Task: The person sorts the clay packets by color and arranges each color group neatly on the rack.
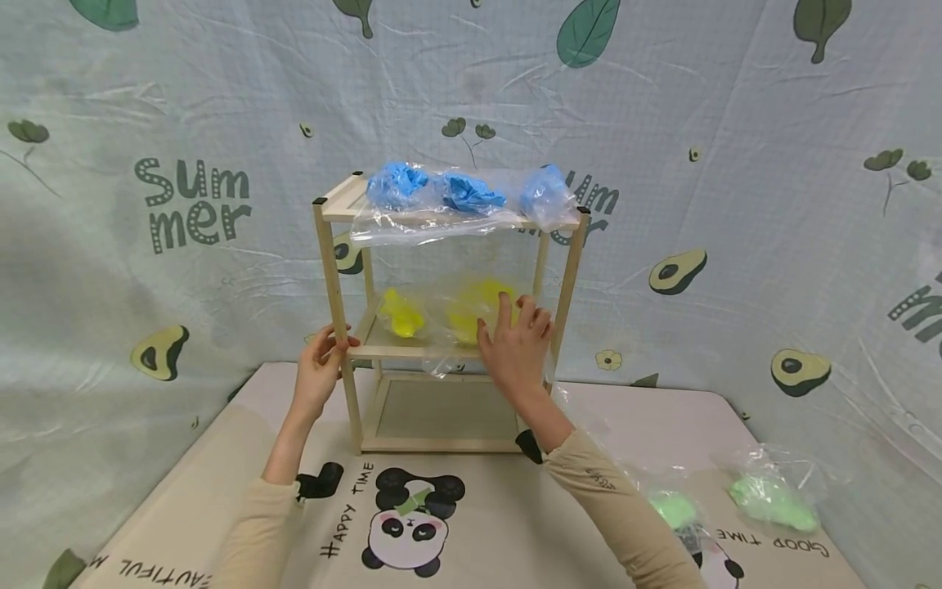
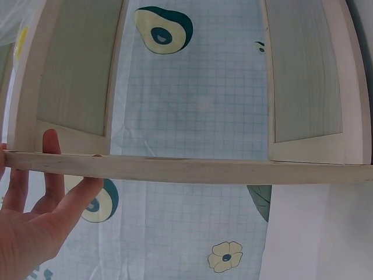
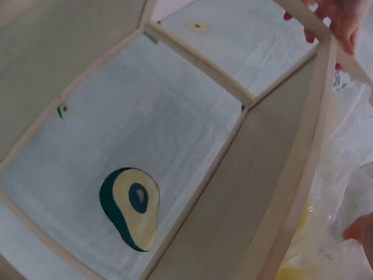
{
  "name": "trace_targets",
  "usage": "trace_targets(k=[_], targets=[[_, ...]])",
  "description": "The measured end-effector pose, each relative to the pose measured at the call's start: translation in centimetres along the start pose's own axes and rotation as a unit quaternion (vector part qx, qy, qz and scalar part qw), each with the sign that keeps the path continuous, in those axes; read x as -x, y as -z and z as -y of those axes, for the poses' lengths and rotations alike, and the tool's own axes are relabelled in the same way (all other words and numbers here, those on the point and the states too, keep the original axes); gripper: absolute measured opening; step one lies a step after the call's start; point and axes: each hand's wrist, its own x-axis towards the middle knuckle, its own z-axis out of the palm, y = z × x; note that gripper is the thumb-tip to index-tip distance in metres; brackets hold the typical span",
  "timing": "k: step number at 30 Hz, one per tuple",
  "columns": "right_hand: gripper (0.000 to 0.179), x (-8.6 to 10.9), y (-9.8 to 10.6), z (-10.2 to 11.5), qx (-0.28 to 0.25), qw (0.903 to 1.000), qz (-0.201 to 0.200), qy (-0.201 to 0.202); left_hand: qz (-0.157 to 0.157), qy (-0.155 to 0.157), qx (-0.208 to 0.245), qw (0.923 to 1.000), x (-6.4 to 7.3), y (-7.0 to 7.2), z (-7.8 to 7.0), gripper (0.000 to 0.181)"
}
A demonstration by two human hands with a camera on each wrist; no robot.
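Note:
A small three-tier wooden rack (image 1: 441, 446) stands on the table. My left hand (image 1: 318, 372) grips its left front post (image 1: 329, 274) at the middle shelf, fingers round the wood in the left wrist view. On that shelf lie clear plastic bags with a yellow lump (image 1: 402, 314) at left and a larger yellow lump (image 1: 462, 317) at right. My right hand (image 1: 518, 348) touches the right-hand bag, its fingers spread and slightly bent, partly covering it. Only a fingertip (image 3: 358, 229) shows beside the crinkled plastic in the right wrist view.
Clear bags holding several crumpled blue lumps (image 1: 471, 193) lie along the top shelf, plastic overhanging its front. Two bags with light green lumps, one nearer (image 1: 673, 509) and one farther right (image 1: 773, 501), lie on the printed tablecloth (image 1: 515, 523). A patterned curtain (image 1: 736, 204) hangs behind.

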Motion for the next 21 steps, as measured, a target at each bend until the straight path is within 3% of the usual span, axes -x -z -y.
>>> trace_targets(k=[5, 10, 15, 21], targets=[[0.054, 1.3, 0.8, -1.0, -0.041, 0.9981, 0.024, 0.038, 0.002, 0.002, 0.002, 1.0, 0.0, 0.0, -0.1, 0.016], [0.051, 2.5, 1.6, -2.8, -0.076, 0.9923, 0.045, 0.087, 0.001, 0.002, 0.007, 1.0, 0.0, 0.0, 0.0, 0.016], [0.048, 3.5, 1.7, -4.5, -0.086, 0.985, 0.051, 0.14, -0.002, 0.0, 0.012, 0.9999, 0.0, 0.0, 0.0, 0.016], [0.062, 4.3, 1.3, -5.7, -0.081, 0.9783, 0.045, 0.185, 0.0, -0.004, 0.007, 1.0, 0.1, -0.1, 0.0, 0.017]])
